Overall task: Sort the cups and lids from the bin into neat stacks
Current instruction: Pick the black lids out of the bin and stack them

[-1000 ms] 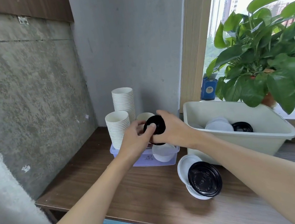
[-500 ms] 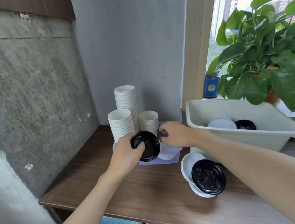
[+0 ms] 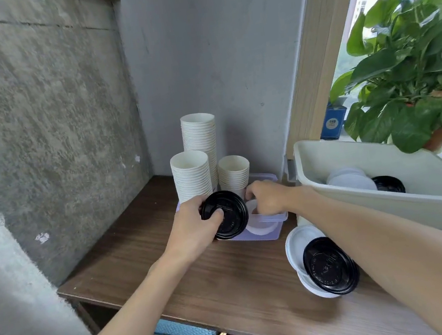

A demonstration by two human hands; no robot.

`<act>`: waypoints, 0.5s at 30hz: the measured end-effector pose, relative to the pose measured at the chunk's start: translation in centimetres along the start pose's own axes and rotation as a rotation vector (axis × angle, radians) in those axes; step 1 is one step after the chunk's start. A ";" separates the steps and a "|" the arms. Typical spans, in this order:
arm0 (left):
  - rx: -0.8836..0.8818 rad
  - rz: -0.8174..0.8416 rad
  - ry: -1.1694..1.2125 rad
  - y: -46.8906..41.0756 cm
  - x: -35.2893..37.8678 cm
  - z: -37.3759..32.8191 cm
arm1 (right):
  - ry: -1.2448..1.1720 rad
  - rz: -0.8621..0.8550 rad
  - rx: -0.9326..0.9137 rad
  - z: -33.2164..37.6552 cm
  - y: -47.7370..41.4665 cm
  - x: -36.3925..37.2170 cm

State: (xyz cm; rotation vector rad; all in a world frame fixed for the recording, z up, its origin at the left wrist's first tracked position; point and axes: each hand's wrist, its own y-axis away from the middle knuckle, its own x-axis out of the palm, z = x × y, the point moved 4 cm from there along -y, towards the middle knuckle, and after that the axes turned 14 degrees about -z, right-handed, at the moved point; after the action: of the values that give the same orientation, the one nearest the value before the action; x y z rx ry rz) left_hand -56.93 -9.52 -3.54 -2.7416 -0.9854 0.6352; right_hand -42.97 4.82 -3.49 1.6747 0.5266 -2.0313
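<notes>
At frame centre the left hand [image 3: 192,235] pinches a black lid [image 3: 225,214], thumb on its top face, the lid tilted and jutting right of the grip. Behind it three paper cup stacks [image 3: 201,153] stand in a lavender tray [image 3: 267,234] on the bench [image 3: 228,283]. Just right, the right hand [image 3: 269,197] curls down into the tray; what its grip holds cannot be told. Lower right, another black lid [image 3: 329,265] rests on white lids [image 3: 297,244]. Further right, the bin [image 3: 426,197] holds more lids.

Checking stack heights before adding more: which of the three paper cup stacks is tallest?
The rear white paper cup stack against the grey wall is tallest. The front-left stack is lower, and the right stack is shortest.
</notes>
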 end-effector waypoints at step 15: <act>0.012 -0.011 0.024 1.4 -0.3 -2.1 | 0.075 -0.556 -0.227 1.8 6.2 -6.1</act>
State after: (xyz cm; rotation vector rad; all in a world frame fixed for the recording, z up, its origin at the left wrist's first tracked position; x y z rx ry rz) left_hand -55.41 -10.78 -1.91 -2.7257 -0.9872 0.6029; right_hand -39.99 -0.68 2.85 1.5878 1.3187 -2.1648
